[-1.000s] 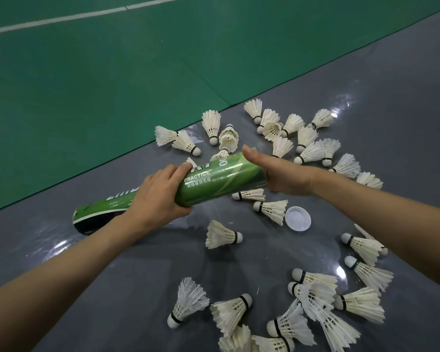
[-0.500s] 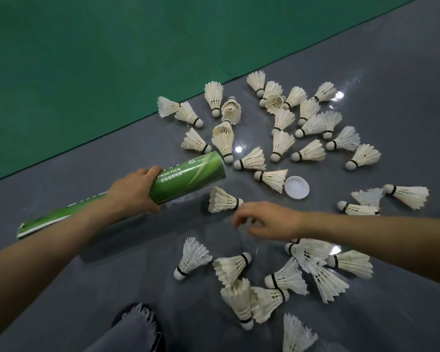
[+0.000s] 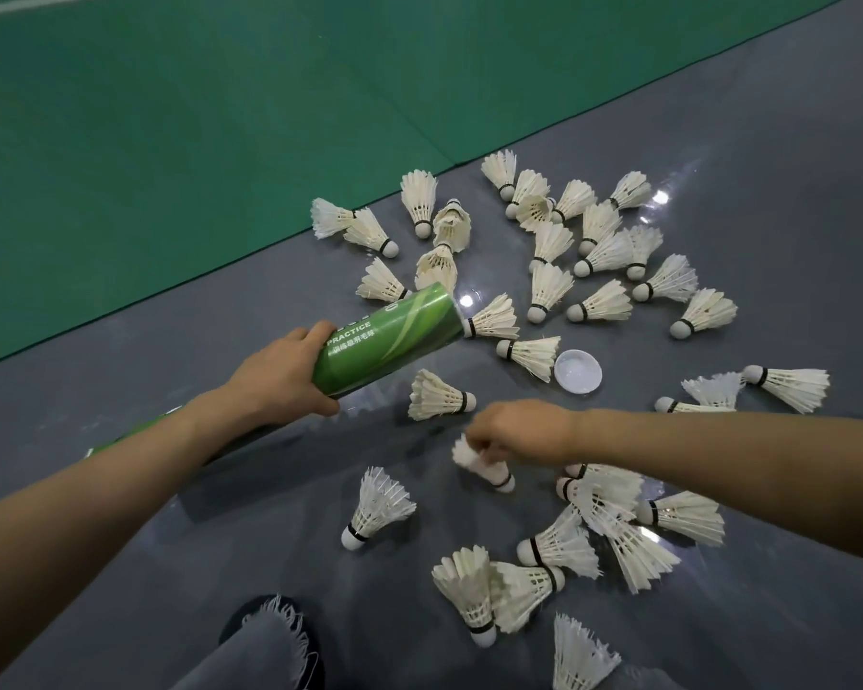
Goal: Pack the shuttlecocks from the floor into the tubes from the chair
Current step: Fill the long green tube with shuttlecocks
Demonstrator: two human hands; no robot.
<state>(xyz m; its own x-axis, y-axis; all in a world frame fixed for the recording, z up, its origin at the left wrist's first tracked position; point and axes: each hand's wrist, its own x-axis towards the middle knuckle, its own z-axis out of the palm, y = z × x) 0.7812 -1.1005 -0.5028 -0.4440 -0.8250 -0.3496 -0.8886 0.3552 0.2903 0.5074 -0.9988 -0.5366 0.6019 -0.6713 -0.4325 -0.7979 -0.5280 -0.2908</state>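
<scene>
The left hand (image 3: 280, 373) is wrapped round the green tube (image 3: 394, 333), holding it slanted over the grey floor (image 3: 280, 515), far end by the heap. The right hand (image 3: 521, 430) pinches one shuttlecock (image 3: 487, 468) just off the floor, cork end downward. Other shuttlecocks (image 3: 549, 291) lie scattered round a white cap (image 3: 578, 371).

Glossy grey floor (image 3: 718, 141) sweeps from two round to eight o'clock, green court mat (image 3: 220, 117) spreads from nine to one, white line (image 3: 21, 5) at eleven, bright glints (image 3: 661, 196) at two.
</scene>
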